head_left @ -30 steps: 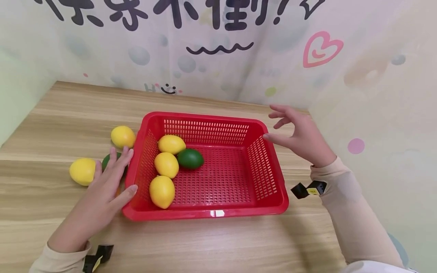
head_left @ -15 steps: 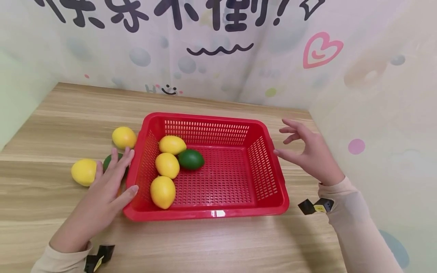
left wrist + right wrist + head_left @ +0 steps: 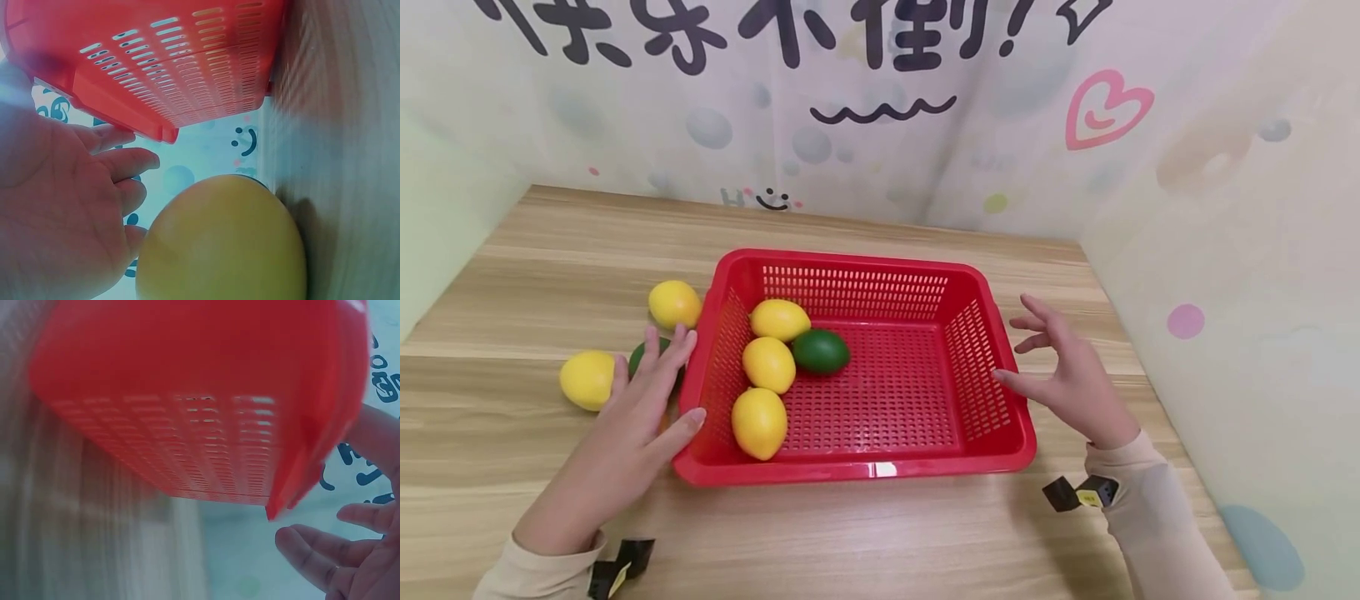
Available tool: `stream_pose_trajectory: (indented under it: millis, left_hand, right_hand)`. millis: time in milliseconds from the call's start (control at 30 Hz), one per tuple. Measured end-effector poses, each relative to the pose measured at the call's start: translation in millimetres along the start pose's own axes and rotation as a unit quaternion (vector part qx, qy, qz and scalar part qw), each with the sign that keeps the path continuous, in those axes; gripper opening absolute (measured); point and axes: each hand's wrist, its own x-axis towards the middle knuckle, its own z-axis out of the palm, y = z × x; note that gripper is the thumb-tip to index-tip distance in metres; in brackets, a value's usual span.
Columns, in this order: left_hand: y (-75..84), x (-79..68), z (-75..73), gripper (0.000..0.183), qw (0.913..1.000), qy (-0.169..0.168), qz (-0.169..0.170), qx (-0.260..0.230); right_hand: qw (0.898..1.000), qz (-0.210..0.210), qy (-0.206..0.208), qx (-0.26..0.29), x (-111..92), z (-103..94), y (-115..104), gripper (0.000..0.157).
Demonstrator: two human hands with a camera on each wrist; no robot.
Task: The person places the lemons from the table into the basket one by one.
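A red plastic basket [image 3: 850,472] with slotted walls stands on the wooden table. Inside, along its left wall, lie three lemons, at the back [image 3: 779,320], middle [image 3: 768,365] and front [image 3: 759,423], beside a dark green egg-shaped fruit [image 3: 821,352]. My left hand [image 3: 625,433] rests at the left rim, its thumb over the edge and its fingers extended along the outside. At the right rim is my right hand [image 3: 1067,375], fingers spread and thumb overlapping the edge. In the right wrist view those fingers [image 3: 312,550] are loosely bent, with nothing held.
Left of the basket lie a yellow fruit [image 3: 674,303], a lemon [image 3: 587,380] and another green fruit [image 3: 638,358], partly hidden by my left hand. A large yellow fruit [image 3: 219,244] fills the lower left wrist view. A printed cloth [image 3: 880,158] hangs behind the table [image 3: 850,542].
My right hand has come down along the basket's right side toward me, its thumb now over the rim. The left hand, basket and fruit have hardly moved.
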Motion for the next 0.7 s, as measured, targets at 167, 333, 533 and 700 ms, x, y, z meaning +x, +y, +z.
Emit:
stream_pose_trajectory:
  millis: [167, 333, 533, 700]
  left_hand:
    - [-0.5, -0.1, 0.9, 0.084, 1.0, 0.0, -0.003, 0.0]
    - [-0.7, 0.3, 0.5, 0.084, 1.0, 0.002, 0.001, 0.002]
    - [-2.0, 1.1, 1.3, 0.083, 1.0, 0.005, 0.008, 0.003]
    - [-3.2, 1.3, 1.9, 0.083, 0.9999, 0.007, 0.013, 0.008]
  right_hand:
    - [0.999, 0.033, -0.007, 0.023, -12, 10.3, 2, 0.096]
    - [0.999, 0.037, -0.004, 0.035, -21, 18.9, 1, 0.095]
    - [0.997, 0.047, 0.01, 0.053, -29, 27.7, -3, 0.094]
    - [0.993, 0.07, 0.027, 0.09, -31, 36.6, -5, 0.092]
